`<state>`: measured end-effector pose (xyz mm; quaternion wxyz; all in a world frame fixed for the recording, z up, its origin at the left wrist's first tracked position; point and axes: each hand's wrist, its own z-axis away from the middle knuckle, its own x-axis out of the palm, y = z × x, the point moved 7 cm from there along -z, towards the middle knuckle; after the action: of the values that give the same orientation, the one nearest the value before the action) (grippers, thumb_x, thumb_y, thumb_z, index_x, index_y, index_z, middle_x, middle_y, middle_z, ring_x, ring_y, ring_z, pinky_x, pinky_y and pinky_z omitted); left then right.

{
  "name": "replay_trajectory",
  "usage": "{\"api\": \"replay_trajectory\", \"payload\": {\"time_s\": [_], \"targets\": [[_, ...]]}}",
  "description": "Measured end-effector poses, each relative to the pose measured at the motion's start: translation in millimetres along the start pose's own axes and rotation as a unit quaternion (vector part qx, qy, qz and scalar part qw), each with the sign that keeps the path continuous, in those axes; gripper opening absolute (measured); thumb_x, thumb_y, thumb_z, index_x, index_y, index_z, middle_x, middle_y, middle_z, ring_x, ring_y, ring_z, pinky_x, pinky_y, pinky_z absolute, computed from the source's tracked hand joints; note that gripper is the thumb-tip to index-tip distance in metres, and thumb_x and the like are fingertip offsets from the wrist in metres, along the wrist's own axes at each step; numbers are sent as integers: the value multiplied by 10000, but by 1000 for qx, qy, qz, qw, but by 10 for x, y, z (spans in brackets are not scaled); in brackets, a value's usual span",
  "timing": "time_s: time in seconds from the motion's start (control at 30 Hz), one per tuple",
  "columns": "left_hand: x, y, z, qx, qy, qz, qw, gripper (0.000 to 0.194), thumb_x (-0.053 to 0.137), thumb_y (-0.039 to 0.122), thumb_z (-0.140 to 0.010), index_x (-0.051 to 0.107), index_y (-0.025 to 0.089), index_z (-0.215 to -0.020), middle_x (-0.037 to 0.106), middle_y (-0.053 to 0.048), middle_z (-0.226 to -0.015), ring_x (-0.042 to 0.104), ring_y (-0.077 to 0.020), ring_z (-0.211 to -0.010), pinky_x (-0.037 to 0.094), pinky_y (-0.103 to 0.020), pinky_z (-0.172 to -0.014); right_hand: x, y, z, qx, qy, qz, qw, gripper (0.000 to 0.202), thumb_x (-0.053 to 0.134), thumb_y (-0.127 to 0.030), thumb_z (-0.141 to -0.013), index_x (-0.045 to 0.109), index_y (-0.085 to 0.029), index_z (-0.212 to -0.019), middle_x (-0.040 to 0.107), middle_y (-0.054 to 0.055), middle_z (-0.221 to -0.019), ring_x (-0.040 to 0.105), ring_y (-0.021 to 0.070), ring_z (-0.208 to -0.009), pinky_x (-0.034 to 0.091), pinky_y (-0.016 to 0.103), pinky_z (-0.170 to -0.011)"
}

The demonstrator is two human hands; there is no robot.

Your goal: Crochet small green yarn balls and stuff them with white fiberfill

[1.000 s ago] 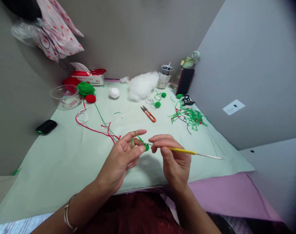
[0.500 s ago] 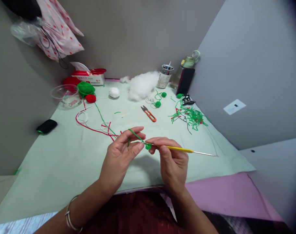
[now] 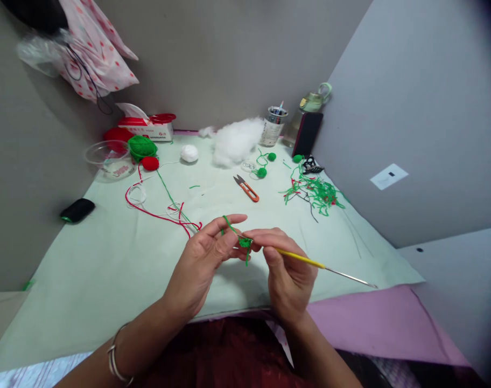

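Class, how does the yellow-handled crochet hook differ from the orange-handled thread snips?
The yellow-handled crochet hook is slim and straight; the orange-handled thread snips have two pointed blades. The right hand grips the hook; the snips lie on the pale green cloth. Both have coloured handles.

Soft, cool, moderately bright indoor light, with wide-angle stretching toward the edges.
A diffuse shadow on the pale green tablecloth (image 3: 108,269) beneath the hands (image 3: 205,264) suggests overhead light; the right partition (image 3: 439,108) looks paler than the grey back wall (image 3: 213,59); dark, blurred vignetting curves down the upper right; the green crochet piece's (image 3: 244,242) stitches look smeared.
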<state>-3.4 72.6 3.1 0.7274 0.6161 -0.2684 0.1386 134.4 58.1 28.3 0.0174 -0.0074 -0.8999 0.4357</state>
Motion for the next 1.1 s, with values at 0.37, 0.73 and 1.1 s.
{"api": "replay_trajectory", "payload": {"time_s": [0.37, 0.73, 1.1], "targets": [[-35, -86, 11, -30, 42, -14, 999, 612, 874, 211, -826, 656, 246, -1397, 702, 22, -850, 627, -90, -725, 513, -209, -755, 13, 53, -3, 41, 3, 11, 999, 251, 590, -142, -1027, 786, -288, -1083, 816, 18, -1006, 744, 170, -906, 603, 300, -763], [-6, -139, 14, -119, 26, 96, 988, 517, 829, 158, -841, 688, 121, -1337, 460, 98, -648, 164, -8, -469, 210, -156, -431, -105, 41, 32, 3, 43, 79, 996, 239, 593, -141, -1019, 787, -262, -1088, 755, 44, -950, 689, 167, -816, 576, 312, -710], [-22, -65, 17, -68, 27, 15, 997, 419, 845, 197, -823, 783, 254, -1233, 592, 21, -880, 287, -10, -523, 247, -161, -457, -49, 226, -14, 127, 20, -63, 990, 178, 621, -278, -1032, 797, -260, -1007, 769, 26, -907, 673, 148, -747, 567, 306, -712]]}}
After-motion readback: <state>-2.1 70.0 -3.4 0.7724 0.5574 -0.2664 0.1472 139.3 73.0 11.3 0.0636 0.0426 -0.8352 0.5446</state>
